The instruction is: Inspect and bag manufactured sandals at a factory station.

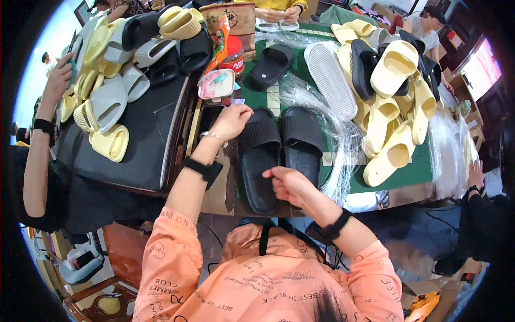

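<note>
A pair of black slippers lies side by side on the table before me, toes pointing away: a left slipper [259, 180] and a right slipper [302, 134]. Beside the toe of the left one is my left hand [230, 124], its fingers closed in a pinch. My right hand [292, 187] is curled closed over the two footbeds, thumb and forefinger together. Whatever either hand may hold is too small or hidden to make out. Another black slipper [272, 65] rests beyond the pair. To its right, a grey slipper [331, 80] shows its ribbed sole.
Yellow slippers [394, 68] and black ones pile up at the right, near clear plastic bags [343, 145]. More slippers [110, 99] crowd the left table. A red-lidded jar [233, 56] and a small tub [216, 86] stand ahead. Co-workers' hands [56, 80] appear around the table.
</note>
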The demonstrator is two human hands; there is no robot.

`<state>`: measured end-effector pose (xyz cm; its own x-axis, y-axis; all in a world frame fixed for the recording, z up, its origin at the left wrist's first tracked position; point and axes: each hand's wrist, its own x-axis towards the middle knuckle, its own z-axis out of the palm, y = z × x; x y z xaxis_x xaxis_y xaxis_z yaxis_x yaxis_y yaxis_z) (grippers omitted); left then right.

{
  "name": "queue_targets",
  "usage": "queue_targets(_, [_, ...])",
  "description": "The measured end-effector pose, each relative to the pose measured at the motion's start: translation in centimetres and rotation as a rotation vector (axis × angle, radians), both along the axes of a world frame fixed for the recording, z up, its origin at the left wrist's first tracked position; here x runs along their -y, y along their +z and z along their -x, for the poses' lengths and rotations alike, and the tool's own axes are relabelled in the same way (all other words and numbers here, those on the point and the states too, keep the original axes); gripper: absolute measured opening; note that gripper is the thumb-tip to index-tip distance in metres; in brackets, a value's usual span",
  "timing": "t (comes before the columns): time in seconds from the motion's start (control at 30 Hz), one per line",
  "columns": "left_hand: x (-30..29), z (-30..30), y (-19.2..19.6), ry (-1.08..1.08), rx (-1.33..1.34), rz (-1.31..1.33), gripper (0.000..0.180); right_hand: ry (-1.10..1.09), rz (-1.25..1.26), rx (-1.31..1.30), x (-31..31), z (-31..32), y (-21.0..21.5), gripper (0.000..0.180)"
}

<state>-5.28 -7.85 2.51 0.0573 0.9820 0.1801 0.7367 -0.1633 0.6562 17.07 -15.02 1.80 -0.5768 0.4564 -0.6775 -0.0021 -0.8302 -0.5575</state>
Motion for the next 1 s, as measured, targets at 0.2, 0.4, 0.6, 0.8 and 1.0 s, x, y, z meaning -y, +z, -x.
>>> queue_targets(0.2, [-3.6,-1.0,-2.8,0.099,-0.276,0.345,0.039,-0.137,-0.162,-0.066,-2.6,5.5,-1.9,0.014])
queue_targets(0.4, [-3.9,-1.4,-2.9,0.021,0.248,0.470,0.023,-0.170,-0.164,0.034,-3.8,7.2,-3.2,0.013])
queue_targets(0.6, [-3.4,-1.5,-3.5,0.092,0.484,0.447,0.018,-0.277,-1.236,0.373,2.4,0.1,1.2,0.035])
queue_targets(0.8, [-3.3,-1.9,-3.4,0.157,0.341,0.427,0.020,-0.357,-0.560,-0.488,5.5,-4.6,5.5,0.028])
queue_targets(1.0, [-3.5,-2.1,-3.7,0.188,0.305,0.373,0.020,-0.452,-1.228,0.093,6.7,-5.9,6.2,0.031])
